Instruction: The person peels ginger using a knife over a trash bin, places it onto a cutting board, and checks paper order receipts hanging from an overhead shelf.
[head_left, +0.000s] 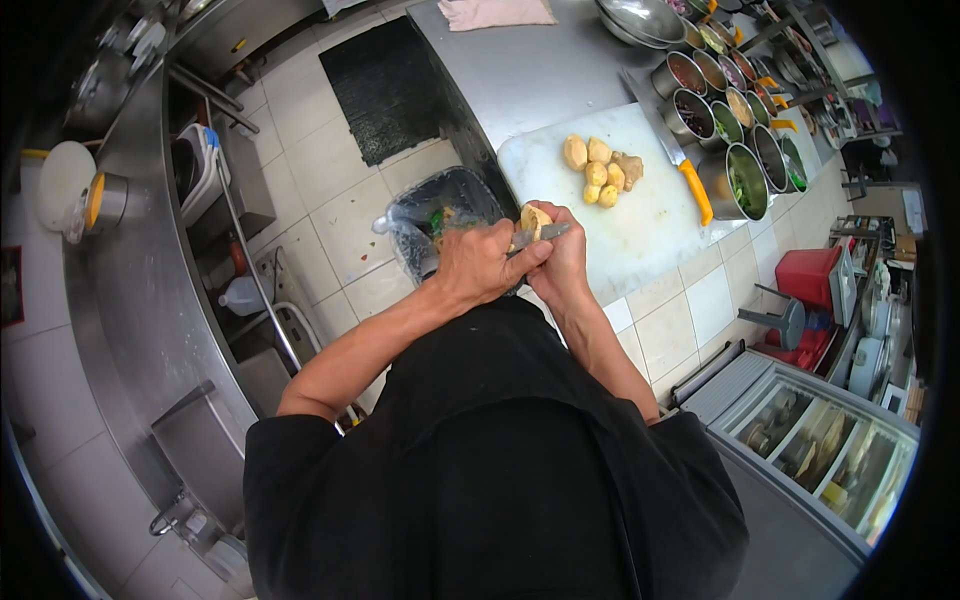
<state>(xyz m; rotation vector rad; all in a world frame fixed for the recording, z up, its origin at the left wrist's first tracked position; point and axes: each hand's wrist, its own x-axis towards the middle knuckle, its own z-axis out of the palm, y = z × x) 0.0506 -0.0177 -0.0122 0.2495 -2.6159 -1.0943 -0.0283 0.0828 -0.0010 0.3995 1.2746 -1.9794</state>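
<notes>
My left hand (478,262) is closed around a small knife (545,232), its blade pointing right and its handle hidden in the fingers. My right hand (562,262) grips a pale yellow piece of ginger (535,217), partly peeled, against the blade. Both hands are close together over the near edge of a plastic-lined bin (410,235), which holds green and brown scraps. To the right, a white cutting board (640,235) carries several yellow peeled ginger pieces (597,172) and a browner knob of ginger (630,168).
A large knife with a yellow handle (695,192) lies along the board's right side. Beyond it stand several steel pots (745,185) of cut vegetables. Metal bowls (640,22) and a pink cloth (495,12) rest on the steel table (490,75). A steel counter (130,270) runs along the left.
</notes>
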